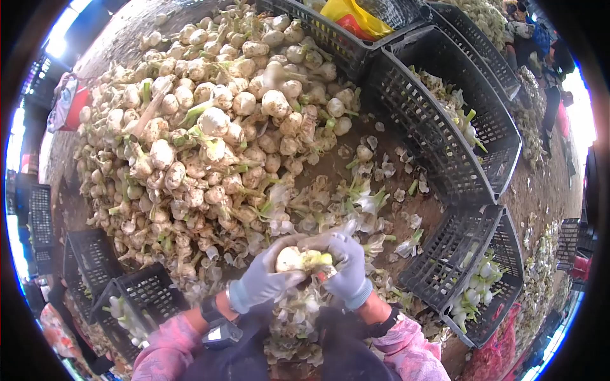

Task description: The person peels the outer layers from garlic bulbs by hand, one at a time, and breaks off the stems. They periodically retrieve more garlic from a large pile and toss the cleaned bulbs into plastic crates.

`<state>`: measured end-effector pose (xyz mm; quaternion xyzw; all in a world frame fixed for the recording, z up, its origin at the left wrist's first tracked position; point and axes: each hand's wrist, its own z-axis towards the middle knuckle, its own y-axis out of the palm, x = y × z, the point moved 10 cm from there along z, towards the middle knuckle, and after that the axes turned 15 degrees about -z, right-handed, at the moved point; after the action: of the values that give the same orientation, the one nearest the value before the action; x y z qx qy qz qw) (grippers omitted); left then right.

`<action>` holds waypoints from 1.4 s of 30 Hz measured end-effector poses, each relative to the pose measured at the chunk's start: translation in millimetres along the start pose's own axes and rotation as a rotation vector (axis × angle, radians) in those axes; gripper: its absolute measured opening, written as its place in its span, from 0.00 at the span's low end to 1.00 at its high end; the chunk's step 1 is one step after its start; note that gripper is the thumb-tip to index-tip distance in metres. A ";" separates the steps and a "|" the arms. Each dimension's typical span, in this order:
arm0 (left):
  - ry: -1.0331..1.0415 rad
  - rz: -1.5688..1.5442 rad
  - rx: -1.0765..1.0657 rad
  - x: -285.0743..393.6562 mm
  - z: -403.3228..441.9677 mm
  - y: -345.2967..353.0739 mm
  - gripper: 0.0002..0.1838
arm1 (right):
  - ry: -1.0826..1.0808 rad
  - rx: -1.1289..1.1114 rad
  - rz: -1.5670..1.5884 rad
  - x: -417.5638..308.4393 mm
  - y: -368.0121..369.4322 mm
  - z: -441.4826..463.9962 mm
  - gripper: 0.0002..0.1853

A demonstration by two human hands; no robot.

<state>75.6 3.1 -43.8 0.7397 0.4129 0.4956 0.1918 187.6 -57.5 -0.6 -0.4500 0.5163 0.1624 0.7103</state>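
My left hand (264, 276), in a pale grey glove, is wrapped round a garlic bulb (290, 259) just above my lap. The bulb's cut greenish stem points right, toward my right hand (343, 263). That gloved hand is curled beside the stem, with a small reddish thing at its fingers that I cannot make out. Beyond both hands rises a large heap of garlic bulbs (190, 140) with stems. Loose peeled skins (368, 200) lie on the ground right of the heap and between my legs.
Black crates with garlic stand at the right: a tall one (445, 140) and a lower one (438, 254). Another black crate (149, 292) is at the lower left. A yellow bag (362, 16) lies in a crate at the top.
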 end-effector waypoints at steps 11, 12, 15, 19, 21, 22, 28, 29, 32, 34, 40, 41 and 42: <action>-0.320 -0.228 -0.193 -28.2 -16.2 18.7 0.37 | 0.068 0.062 -0.374 39.8 -23.2 4.9 0.31; -0.264 -0.325 -0.158 -21.1 -11.5 14.7 0.38 | 0.114 0.095 -0.409 42.8 -32.9 2.5 0.33; -0.060 0.146 -0.001 -7.5 -2.4 -11.2 0.31 | -0.037 -0.174 0.091 -4.3 -17.2 -11.4 0.28; 0.109 0.207 0.178 5.0 0.0 -22.4 0.14 | -0.109 -0.132 0.182 -21.5 -19.3 -19.0 0.20; 0.038 0.350 0.347 1.6 -6.3 -52.2 0.12 | -0.005 -0.032 0.276 -13.9 -33.1 -20.5 0.19; -0.012 0.401 0.366 2.7 -6.2 -53.2 0.13 | 0.057 0.010 0.340 -8.6 -39.7 -22.6 0.18; 0.348 1.311 0.120 40.3 -12.6 6.9 0.13 | -0.038 -0.001 0.033 -14.7 -50.9 -21.3 0.23; 0.664 1.206 0.076 73.8 -22.6 32.2 0.18 | -0.036 -0.006 0.030 -17.1 -48.6 -22.2 0.23; 0.810 1.212 -0.141 84.7 -25.3 73.4 0.19 | -0.074 -0.053 0.063 -31.9 -40.1 -18.8 0.24; 0.903 1.301 -0.141 76.6 -27.6 74.2 0.19 | -0.139 -0.100 0.066 -42.6 -37.3 -17.8 0.23; 0.792 1.504 -0.087 49.1 -16.9 52.4 0.19 | -0.101 0.029 0.134 -33.3 -51.8 -18.0 0.20; 0.767 1.512 -0.070 44.2 -15.9 43.5 0.18 | -0.103 0.047 0.100 -31.6 -57.0 -17.4 0.20; 0.743 1.522 -0.056 41.9 -15.6 35.2 0.18 | -0.104 0.067 0.066 -30.4 -61.2 -16.4 0.20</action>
<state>83.6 14.1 11.5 0.5999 -0.1738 0.7104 -0.3243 207.9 -96.9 54.0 -0.3998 0.4985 0.1914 0.7450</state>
